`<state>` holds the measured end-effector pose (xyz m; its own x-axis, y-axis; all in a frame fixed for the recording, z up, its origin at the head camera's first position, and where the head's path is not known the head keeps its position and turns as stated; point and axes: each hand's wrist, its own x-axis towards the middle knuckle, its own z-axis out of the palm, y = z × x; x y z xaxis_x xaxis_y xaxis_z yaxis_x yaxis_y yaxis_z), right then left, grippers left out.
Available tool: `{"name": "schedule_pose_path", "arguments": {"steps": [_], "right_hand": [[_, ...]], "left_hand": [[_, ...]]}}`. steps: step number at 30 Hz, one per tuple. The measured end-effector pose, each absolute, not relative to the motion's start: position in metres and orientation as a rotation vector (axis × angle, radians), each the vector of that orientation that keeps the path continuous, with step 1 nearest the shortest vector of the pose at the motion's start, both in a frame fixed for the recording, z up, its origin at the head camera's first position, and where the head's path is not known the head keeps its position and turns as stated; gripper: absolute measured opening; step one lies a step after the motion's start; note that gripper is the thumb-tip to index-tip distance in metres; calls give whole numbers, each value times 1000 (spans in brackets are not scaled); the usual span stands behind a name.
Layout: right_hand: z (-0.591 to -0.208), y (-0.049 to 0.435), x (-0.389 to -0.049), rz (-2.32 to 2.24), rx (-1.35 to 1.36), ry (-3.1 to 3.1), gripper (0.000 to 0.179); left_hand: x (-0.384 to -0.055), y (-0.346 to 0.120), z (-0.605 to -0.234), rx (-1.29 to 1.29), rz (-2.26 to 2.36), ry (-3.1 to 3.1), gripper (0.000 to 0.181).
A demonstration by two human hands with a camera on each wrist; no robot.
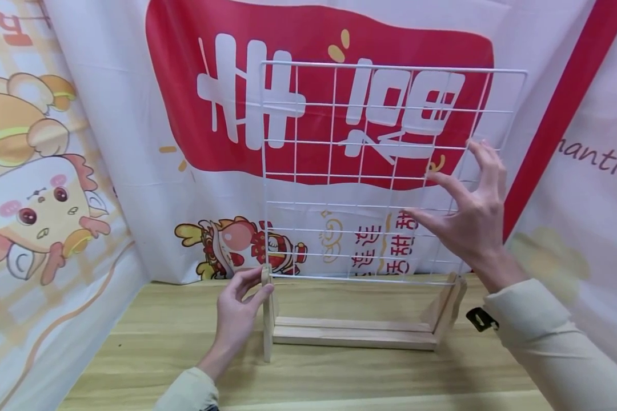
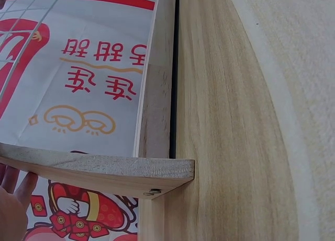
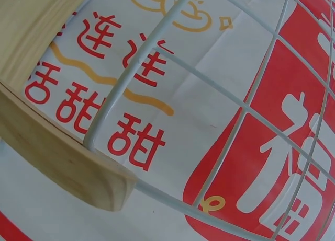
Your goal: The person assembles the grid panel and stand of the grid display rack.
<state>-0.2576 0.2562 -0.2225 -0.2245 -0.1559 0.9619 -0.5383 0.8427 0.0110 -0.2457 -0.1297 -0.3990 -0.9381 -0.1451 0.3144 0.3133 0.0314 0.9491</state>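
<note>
A white wire grid panel (image 1: 334, 140) stands upright over a wooden stand (image 1: 355, 338) on the table. Its lower corner (image 3: 90, 142) lies against the tip of the right wooden side piece (image 3: 68, 162). My left hand (image 1: 236, 308) pinches the top of the left side piece (image 1: 268, 319) between thumb and fingers; only part of that hand shows in the left wrist view. On the grid's right part, my right hand (image 1: 475, 214) has its thumb and fingers spread, fingertips at the wires. The right wrist view does not show this hand.
The wood-grain table (image 1: 175, 342) extends under and around the stand. Behind the grid hangs a white cloth with a large red patch (image 1: 226, 137) and printed characters. Another printed cloth (image 1: 36, 188) hangs at the left.
</note>
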Motion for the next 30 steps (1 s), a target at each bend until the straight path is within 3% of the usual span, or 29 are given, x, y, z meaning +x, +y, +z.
{"name": "schedule_pose_path", "arguments": {"steps": [15, 30], "right_hand": [[-231, 253, -254, 367, 521, -1793, 75], [-241, 252, -253, 348, 524, -1753, 70]], "left_hand": [[-244, -131, -393, -179, -1971, -1969, 40], [-249, -127, -350, -224, -1955, -1896, 34]]}}
